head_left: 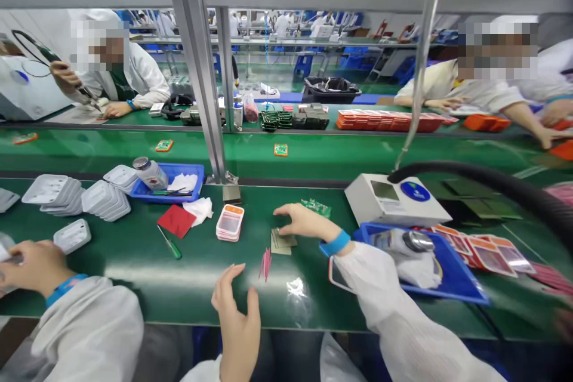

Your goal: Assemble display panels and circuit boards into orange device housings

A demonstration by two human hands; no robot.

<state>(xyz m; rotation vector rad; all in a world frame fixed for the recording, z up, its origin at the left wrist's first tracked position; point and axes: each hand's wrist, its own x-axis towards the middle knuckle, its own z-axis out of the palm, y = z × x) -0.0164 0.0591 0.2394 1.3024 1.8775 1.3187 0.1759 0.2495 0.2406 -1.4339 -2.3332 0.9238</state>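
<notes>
My left hand (238, 316) is raised over the front edge of the green table (188, 280), fingers apart, with nothing in it. Farther right, my right hand (308, 222), with a blue band at the wrist, reaches in from the right. Its thumb and fingers are apart, just above and behind some small grey-olive square pieces (282, 245). Thin pink strips (265, 264) lie in front of those pieces. Beyond my right hand is a green circuit board (317, 208). A stack of clear panels with red and orange borders (230, 223) sits left of it.
At the left, a neighbour's hand (36, 265) is near white plastic housings (105, 198). A blue tray (199, 182), red square (176, 221) and green screwdriver (172, 246) lie left of centre. Right stand a white box (394, 203) and another blue tray (465, 286). A conveyor (242, 152) runs behind.
</notes>
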